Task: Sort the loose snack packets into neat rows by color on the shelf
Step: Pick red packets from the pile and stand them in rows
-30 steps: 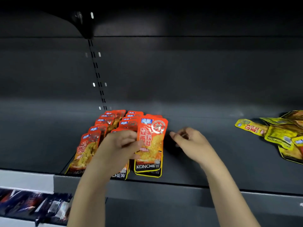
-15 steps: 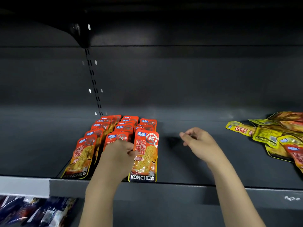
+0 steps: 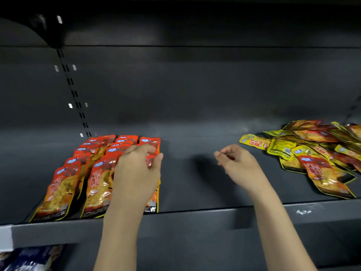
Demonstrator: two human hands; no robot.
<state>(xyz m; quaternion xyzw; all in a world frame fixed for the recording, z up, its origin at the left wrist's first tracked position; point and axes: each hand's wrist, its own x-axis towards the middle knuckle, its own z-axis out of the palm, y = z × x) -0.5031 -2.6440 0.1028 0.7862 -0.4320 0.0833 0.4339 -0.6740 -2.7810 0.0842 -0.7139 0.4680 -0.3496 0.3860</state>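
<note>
Right now my left hand point(image 3: 136, 171) sits over the third row of red packets point(image 3: 93, 173) on the dark shelf point(image 3: 195, 214), fingers curled down onto the front packet of that row point(image 3: 153, 200); looks like I'm touching or lightly pinching its top edge, but motion blur means I cannot tell if it's a real grip. Red packets lie in three overlapping rows running front to back at the left of the shelf, black bottom bands toward the front lip. Two left rows fully visible, third row mostly hidden under my hand.

My right hand point(image 3: 238, 165) hovers above bare shelf, between the red rows and the loose pile point(image 3: 316, 151), holding nothing, fingers loosely curled, thumb and forefinger near each other. Loose pile sits at the far right of the shelf, yellow and red packets mixed and overlapping at odd angles, one yellow packet point(image 3: 254, 142) sticking out toward my right hand, not touching it.

Lower shelf at bottom left has some dark blue packs point(image 3: 33, 259), blurred.
</note>
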